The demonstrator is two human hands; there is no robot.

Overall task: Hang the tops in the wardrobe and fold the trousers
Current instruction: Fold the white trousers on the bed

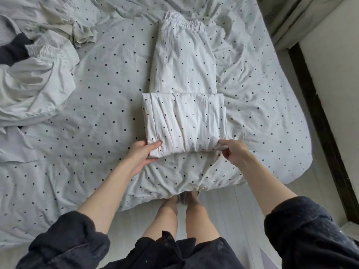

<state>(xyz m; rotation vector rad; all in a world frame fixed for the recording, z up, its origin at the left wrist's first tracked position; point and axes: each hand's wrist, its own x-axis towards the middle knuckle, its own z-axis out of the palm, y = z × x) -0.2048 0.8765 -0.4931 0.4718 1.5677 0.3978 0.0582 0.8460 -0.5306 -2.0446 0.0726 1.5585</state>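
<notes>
White dotted trousers (184, 74) lie lengthwise on the bed, elastic waistband at the far end. Their leg part is folded up into a flat pad (184, 121) nearest me. My left hand (140, 154) grips the pad's near left corner, thumb on top and fingers under. My right hand (232, 150) pinches the near right corner. Both corners sit just above the sheet.
The bed (97, 105) has a white sheet with dark dots; its near edge and right corner (291, 162) are close to my legs. A heap of pale and dark clothes (33, 61) lies at the left. A dark frame (320, 117) runs along the right wall.
</notes>
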